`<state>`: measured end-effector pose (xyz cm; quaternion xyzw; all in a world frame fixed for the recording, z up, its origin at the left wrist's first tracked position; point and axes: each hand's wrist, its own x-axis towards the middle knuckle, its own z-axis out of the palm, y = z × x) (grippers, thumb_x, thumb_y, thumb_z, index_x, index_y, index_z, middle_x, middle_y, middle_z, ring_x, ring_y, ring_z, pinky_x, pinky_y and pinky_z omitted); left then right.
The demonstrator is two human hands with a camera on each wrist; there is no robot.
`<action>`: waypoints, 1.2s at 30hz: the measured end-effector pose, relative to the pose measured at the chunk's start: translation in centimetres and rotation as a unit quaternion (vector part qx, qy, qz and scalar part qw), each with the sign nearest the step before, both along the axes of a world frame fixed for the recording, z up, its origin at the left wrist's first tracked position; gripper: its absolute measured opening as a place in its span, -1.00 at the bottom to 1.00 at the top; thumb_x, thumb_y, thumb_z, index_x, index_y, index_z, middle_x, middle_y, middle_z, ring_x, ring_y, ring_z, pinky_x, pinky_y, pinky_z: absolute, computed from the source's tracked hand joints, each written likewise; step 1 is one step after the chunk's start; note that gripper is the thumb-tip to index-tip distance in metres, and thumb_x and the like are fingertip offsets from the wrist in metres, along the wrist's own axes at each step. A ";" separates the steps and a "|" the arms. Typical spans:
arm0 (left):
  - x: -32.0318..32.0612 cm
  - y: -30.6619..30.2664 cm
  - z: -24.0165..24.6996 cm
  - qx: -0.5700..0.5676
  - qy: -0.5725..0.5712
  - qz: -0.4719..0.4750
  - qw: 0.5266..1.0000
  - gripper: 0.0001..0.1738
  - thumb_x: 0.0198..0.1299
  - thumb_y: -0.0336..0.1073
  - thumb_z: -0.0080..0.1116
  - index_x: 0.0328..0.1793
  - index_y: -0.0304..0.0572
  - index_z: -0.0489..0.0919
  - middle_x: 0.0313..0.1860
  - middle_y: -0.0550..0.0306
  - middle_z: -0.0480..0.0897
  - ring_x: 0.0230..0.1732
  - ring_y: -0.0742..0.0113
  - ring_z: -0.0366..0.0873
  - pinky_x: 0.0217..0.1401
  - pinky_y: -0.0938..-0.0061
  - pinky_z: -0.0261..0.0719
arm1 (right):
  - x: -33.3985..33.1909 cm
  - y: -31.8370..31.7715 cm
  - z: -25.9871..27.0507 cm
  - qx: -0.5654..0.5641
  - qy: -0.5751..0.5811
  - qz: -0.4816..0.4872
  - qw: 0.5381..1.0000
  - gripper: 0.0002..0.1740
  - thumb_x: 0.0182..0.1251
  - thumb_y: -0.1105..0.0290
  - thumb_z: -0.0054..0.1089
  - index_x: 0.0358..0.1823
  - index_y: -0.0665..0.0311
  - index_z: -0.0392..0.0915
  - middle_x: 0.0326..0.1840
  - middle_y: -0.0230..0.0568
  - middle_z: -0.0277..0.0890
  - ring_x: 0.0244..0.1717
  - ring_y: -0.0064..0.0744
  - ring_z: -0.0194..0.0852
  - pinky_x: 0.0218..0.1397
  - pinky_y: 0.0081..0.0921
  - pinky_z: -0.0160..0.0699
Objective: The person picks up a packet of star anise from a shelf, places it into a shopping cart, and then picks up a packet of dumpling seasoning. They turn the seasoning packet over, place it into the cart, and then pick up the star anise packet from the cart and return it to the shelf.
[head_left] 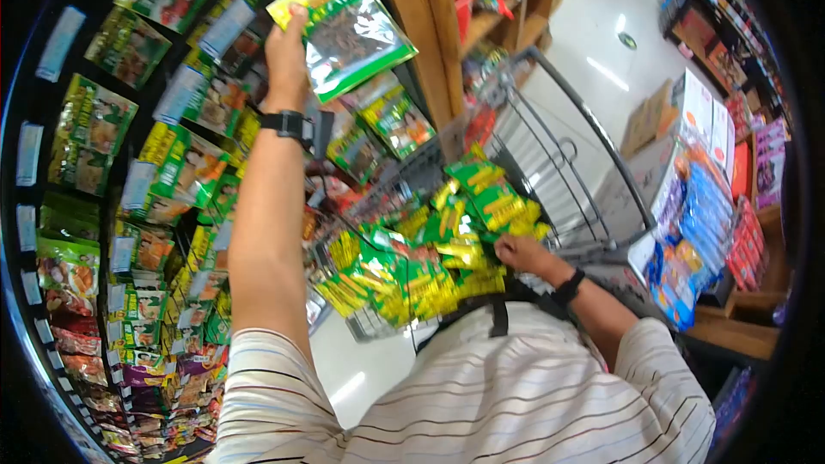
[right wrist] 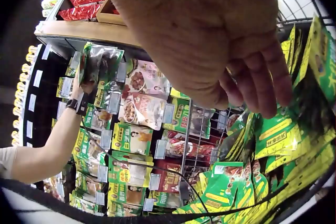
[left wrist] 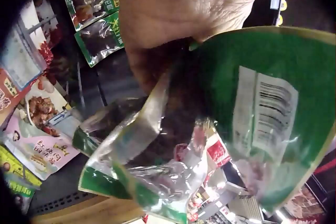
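Observation:
My left hand [head_left: 288,60] is raised at the shelf and grips a green and yellow packet [head_left: 352,30] with a clear window showing dark brown dried pieces. In the left wrist view the packet's green back carries a white barcode label [left wrist: 273,111], and shiny clear film [left wrist: 168,176] hangs beside it under the hand [left wrist: 184,8]. Low over the shopping cart, my right hand [head_left: 524,255] hangs with loosely bent fingers right by a heap of green and yellow packets [head_left: 404,271]. Nothing shows between those fingers [right wrist: 257,79] in the right wrist view.
Rows of hanging seasoning packets [head_left: 185,163] with price tags fill the shelf on the left. The cart's wire frame [head_left: 593,155] extends to the right. Beyond it stand boxes [head_left: 696,112] and blue bagged goods [head_left: 705,215]. A wooden shelf post [head_left: 421,26] rises behind the cart.

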<state>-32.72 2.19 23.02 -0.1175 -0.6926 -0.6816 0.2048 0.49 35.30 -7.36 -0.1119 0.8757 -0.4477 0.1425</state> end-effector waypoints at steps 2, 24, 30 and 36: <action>2.0 0.6 -0.6 0.009 -0.034 -0.024 0.999 -0.54 0.33 -0.09 0.26 0.12 -0.37 0.60 -0.02 0.24 0.65 -0.03 0.50 0.52 0.12 0.56 0.41 | -0.1 0.0 0.7 -0.029 0.005 0.006 1.000 -0.81 0.34 0.26 0.14 -0.19 0.23 0.56 -0.29 0.04 0.62 -0.21 0.13 0.62 -0.22 -0.18 0.57; 20.8 1.4 -24.7 -0.309 -0.305 -0.049 0.899 -0.54 0.31 -0.03 0.18 0.07 -0.30 0.65 -0.09 -0.20 0.70 -0.05 -0.02 0.66 0.04 0.26 0.52 | -1.9 1.5 1.5 -0.053 -0.094 -0.011 0.994 -0.76 0.32 0.24 0.18 -0.16 0.26 0.60 -0.35 -0.05 0.64 -0.30 -0.07 0.66 -0.21 -0.29 0.58; 19.8 2.8 -27.3 -0.359 -0.191 -0.055 0.912 -0.65 0.28 -0.14 0.24 0.02 -0.27 0.66 -0.01 -0.09 0.67 0.05 -0.10 0.59 0.10 0.21 0.52 | -1.6 2.3 2.1 -0.027 -0.098 0.011 0.995 -0.74 0.33 0.23 0.18 -0.13 0.28 0.58 -0.33 -0.04 0.64 -0.27 -0.07 0.66 -0.18 -0.28 0.57; 19.8 3.6 -30.1 -0.501 -0.104 -0.089 0.855 -0.54 0.18 -0.19 0.35 0.20 -0.11 0.61 0.24 -0.06 0.56 0.31 -0.09 0.44 0.31 0.15 0.44 | -1.6 3.9 2.0 -0.022 -0.108 0.002 0.994 -0.74 0.33 0.24 0.18 -0.14 0.29 0.59 -0.33 -0.03 0.64 -0.28 -0.05 0.65 -0.18 -0.28 0.58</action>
